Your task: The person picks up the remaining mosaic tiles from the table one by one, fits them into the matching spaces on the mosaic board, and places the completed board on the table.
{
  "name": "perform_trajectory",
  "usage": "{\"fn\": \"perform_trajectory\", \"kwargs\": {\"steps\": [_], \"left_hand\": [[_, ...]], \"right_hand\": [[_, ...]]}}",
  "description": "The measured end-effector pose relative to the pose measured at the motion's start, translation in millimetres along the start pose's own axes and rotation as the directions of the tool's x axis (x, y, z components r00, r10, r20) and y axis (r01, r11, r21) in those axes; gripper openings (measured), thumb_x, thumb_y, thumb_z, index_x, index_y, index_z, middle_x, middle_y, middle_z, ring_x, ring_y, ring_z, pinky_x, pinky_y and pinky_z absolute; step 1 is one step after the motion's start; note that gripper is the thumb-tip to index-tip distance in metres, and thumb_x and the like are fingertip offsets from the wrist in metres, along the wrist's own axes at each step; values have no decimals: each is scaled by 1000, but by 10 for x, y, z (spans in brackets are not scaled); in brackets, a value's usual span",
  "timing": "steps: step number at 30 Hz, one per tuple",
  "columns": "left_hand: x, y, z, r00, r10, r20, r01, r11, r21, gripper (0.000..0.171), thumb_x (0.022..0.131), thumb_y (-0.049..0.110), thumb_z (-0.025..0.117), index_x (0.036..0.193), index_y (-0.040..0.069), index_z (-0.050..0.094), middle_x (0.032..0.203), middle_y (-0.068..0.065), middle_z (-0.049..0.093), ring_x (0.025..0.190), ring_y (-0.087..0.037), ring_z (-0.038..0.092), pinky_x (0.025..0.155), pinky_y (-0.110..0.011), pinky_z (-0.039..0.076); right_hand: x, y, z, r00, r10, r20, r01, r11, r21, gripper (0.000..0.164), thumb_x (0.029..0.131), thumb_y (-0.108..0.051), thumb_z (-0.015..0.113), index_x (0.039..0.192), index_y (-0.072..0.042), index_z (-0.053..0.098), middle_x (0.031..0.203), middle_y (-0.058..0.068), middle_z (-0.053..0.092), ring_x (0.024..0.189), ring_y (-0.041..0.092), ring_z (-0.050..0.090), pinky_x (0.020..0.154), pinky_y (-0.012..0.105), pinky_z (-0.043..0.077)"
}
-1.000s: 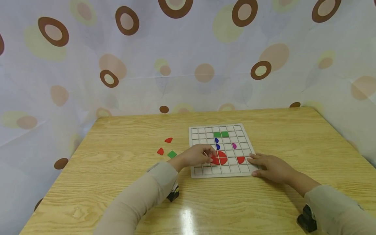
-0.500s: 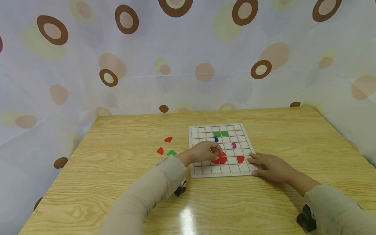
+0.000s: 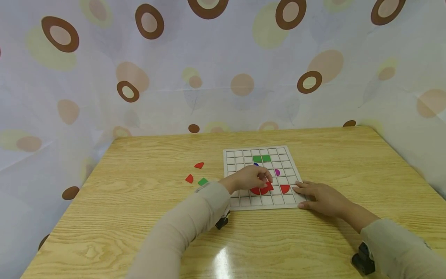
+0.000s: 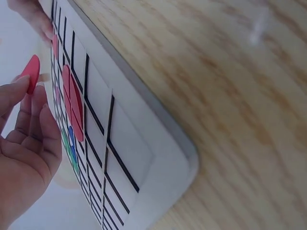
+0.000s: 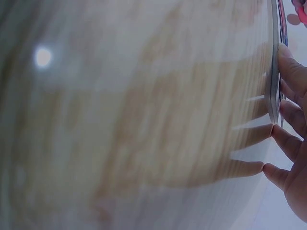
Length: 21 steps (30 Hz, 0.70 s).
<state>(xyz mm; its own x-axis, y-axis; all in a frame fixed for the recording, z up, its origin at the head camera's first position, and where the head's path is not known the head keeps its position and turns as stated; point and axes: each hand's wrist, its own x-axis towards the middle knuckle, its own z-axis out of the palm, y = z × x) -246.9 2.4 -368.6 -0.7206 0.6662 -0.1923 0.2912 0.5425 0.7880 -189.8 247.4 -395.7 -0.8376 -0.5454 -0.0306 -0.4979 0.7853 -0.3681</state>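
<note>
My left hand is over the white gridded board, pinching a red rounded piece between thumb and fingers. In the left wrist view that piece is clear of the board, tilted on edge. Below the hand lie red pieces grouped into a rounded shape, partly hidden in the head view. My right hand rests on the board's right edge with fingers extended, beside a red piece. Two green squares, a purple half-disc and a mostly hidden blue piece also lie in the grid.
Left of the board, two red quarter-circle wedges and a green square lie loose on the wooden table. A patterned cloth hangs behind the table and along both sides.
My left hand has moved rightward across the board, from over the grouped red pieces toward the lone red piece. The held red piece now shows beneath its fingers. The right hand stays put.
</note>
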Motion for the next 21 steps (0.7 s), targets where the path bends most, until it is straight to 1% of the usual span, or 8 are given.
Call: {"fn": "perform_trajectory", "kwargs": {"steps": [4,8,11,16,21], "left_hand": [[50,27,11,1000,5,3,-6,999,53,13,84,4,54,95,10,60,78,2,53,64,-8,42,54,-19,37],[103,49,32,1000,-1,20,0,997,74,13,84,5,54,93,12,60,78,2,53,64,-8,44,54,-20,37],[149,58,56,999,8,35,-11,994,107,12,84,6,54,92,14,60,78,2,54,63,-8,45,54,-19,38],[221,71,90,998,19,53,-28,984,174,13,84,5,54,92,14,59,80,2,54,64,-7,45,55,-18,39],[265,101,110,996,19,83,-39,970,241,13,84,5,53,93,14,58,84,2,55,71,-7,48,60,-17,39]], "right_hand": [[-6,0,-4,1000,-11,-12,11,1000,3,58,79,-43,55,121,-3,50,127,15,41,117,36,33,90,51,27],[-17,-4,-8,999,-27,-24,27,1000,-5,57,79,-43,56,120,-3,51,126,15,42,116,37,34,89,51,28],[-23,-10,-12,999,-41,-29,41,999,0,57,79,-42,56,120,-2,51,126,16,42,116,37,34,89,51,28],[-24,-16,-19,998,-50,-26,50,999,2,57,79,-41,56,120,-2,51,126,16,42,116,37,34,89,51,28],[-26,-8,-12,999,-42,-25,42,999,-7,58,79,-43,55,120,-3,51,126,15,42,116,37,34,89,51,28]]}}
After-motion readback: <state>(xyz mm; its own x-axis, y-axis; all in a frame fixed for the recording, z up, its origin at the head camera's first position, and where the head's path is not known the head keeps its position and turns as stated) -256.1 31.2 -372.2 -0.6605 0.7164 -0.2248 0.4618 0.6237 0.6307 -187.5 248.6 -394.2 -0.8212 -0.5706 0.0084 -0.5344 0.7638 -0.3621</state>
